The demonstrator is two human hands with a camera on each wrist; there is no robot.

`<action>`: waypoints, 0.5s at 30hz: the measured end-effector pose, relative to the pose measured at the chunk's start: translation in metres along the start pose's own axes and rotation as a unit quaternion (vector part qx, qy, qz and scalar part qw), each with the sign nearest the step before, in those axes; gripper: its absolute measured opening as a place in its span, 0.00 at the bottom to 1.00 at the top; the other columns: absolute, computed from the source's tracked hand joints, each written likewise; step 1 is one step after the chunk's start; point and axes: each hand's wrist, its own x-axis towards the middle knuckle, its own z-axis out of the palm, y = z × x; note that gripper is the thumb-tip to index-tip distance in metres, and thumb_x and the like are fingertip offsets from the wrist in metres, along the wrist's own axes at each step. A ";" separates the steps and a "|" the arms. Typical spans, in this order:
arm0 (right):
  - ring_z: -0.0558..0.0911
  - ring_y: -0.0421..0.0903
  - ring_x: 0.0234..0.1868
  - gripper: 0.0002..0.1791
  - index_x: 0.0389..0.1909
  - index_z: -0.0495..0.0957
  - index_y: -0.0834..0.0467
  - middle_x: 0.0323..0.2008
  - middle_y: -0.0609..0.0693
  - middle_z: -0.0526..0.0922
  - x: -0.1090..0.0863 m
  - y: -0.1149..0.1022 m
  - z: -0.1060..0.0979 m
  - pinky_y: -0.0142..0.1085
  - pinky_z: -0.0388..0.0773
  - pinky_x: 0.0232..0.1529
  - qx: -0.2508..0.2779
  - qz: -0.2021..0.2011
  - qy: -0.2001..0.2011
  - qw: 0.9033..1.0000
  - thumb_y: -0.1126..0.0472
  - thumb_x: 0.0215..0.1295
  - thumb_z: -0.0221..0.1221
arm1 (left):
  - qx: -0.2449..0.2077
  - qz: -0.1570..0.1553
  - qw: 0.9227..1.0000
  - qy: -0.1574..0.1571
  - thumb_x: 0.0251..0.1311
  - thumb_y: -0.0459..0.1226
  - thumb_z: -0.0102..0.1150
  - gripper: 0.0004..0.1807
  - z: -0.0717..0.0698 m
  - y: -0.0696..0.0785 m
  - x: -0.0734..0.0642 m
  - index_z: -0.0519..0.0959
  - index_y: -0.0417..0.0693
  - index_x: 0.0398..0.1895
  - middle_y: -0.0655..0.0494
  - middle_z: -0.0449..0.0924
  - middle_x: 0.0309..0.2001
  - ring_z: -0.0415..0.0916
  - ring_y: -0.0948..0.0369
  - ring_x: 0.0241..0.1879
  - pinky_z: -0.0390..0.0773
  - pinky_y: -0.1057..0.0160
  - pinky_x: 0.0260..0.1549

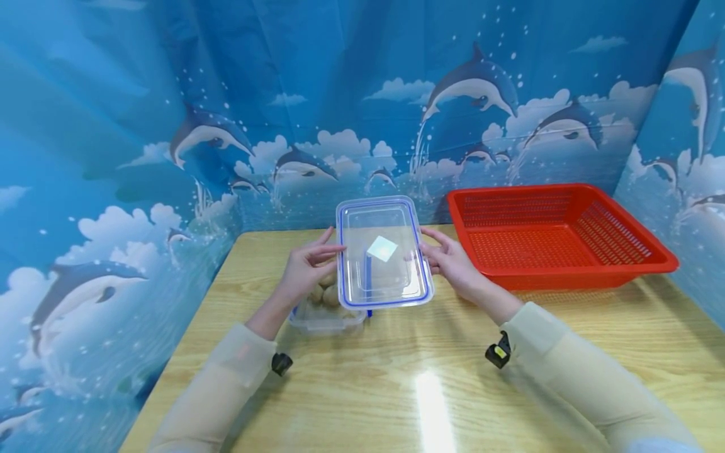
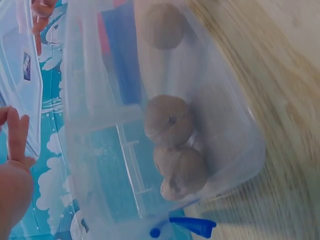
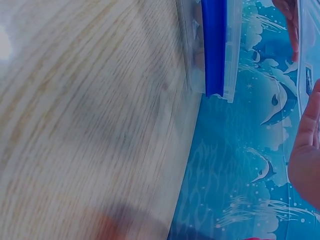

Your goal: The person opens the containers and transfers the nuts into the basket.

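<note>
Above the far half of the wooden table [image 1: 351,390], a clear lid [image 1: 391,274] with a blue rim seal hangs between two hands. The left hand [image 1: 303,267] pinches its left edge, fingers nearly straight and set only a little apart; the right hand [image 1: 457,267] pinches the right edge, thumb on the near face. The lid is tilted, its face towards the person, with a pale square label [image 1: 382,248] on it.

Just left of the lid and partly behind it sits a clear container [image 1: 327,324] on the table, uncovered, with round brown things [image 1: 331,297] inside. Well to the right stands a red basket [image 1: 493,278], and a blue dolphin curtain [image 1: 340,94] hangs beyond.

From the head, the lid hides part of the container. The left wrist's view looks into it: at least three brown things lie there, and a blue clip [image 2: 195,226] sticks out from its side. From the right wrist, a long blue clasp [image 3: 214,50] shows, and curtain fills the gap between container and lid.
</note>
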 end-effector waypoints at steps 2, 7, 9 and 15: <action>0.85 0.39 0.30 0.30 0.74 0.52 0.64 0.34 0.44 0.86 0.000 0.000 0.000 0.29 0.80 0.32 0.005 -0.002 0.001 1.000 0.63 0.76 0.47 | -0.019 -0.028 0.999 0.002 0.58 0.22 0.61 0.17 0.002 0.001 -0.001 0.78 0.29 0.51 0.42 0.66 0.67 0.81 0.54 0.48 0.80 0.62 0.44; 0.85 0.40 0.31 0.29 0.74 0.51 0.64 0.34 0.45 0.87 -0.001 0.002 -0.001 0.29 0.80 0.32 0.012 -0.010 -0.001 1.000 0.65 0.76 0.47 | -0.045 -0.077 0.996 -0.002 0.63 0.25 0.57 0.18 0.005 0.001 -0.001 0.75 0.31 0.57 0.37 0.77 0.56 0.83 0.64 0.39 0.81 0.56 0.42; 0.85 0.40 0.31 0.30 0.74 0.51 0.64 0.34 0.45 0.87 -0.002 0.002 -0.001 0.29 0.80 0.31 0.017 -0.013 -0.002 1.000 0.65 0.76 0.46 | -0.050 -0.084 0.995 -0.004 0.65 0.27 0.57 0.19 0.005 0.000 -0.001 0.75 0.32 0.58 0.39 0.77 0.56 0.83 0.64 0.37 0.81 0.53 0.43; 0.86 0.40 0.31 0.30 0.75 0.50 0.63 0.34 0.45 0.87 -0.005 0.005 -0.003 0.28 0.79 0.30 0.017 -0.021 0.004 1.000 0.67 0.75 0.47 | -0.068 -0.088 0.994 -0.014 0.61 0.27 0.60 0.23 0.009 -0.002 -0.001 0.73 0.35 0.61 0.39 0.75 0.59 0.83 0.62 0.33 0.82 0.53 0.41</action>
